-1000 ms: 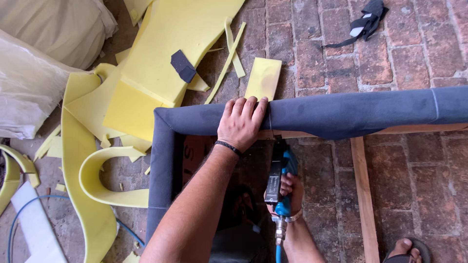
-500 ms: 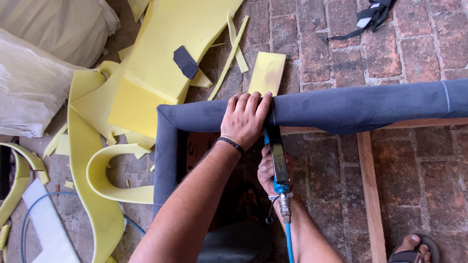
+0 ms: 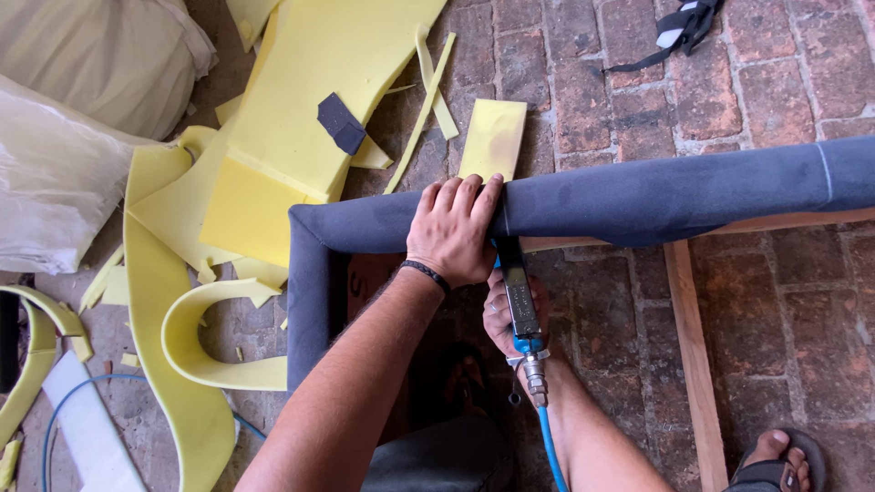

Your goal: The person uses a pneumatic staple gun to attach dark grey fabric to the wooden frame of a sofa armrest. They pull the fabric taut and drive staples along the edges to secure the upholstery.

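Down at the top left, two pale sacks [image 3: 87,109] lie bulging and shut, so what fills them cannot be told.

The padded frame [image 3: 638,196] is a wooden frame wrapped in dark grey-blue cloth. Its long rail runs from the middle of the view off the right edge, turns a rounded corner at the left and drops down along a shorter side. Bare wood shows under the rail, and a wooden strut [image 3: 688,364] runs down from it over the brick floor [image 3: 775,91].

The left hand [image 3: 453,230] lies flat over the top of the rail near the corner, fingers spread and curled over the far edge, pressing the cloth down. A dark band sits on that wrist. The right hand [image 3: 510,319] is closed round the grip of a staple gun [image 3: 517,292], which points up with its nose against the underside of the rail, just beside the left hand. A blue hose [image 3: 550,451] hangs from the gun's base.

Yellow foam offcuts [image 3: 301,118] lie scattered at the left, with a small dark block [image 3: 341,123] resting on the biggest sheet. A sandalled foot [image 3: 775,460] shows at the bottom right.

Compared with half a second ago, the hands and gun sit in much the same place on the rail; a second ago the gun was held lower, clear of the rail.
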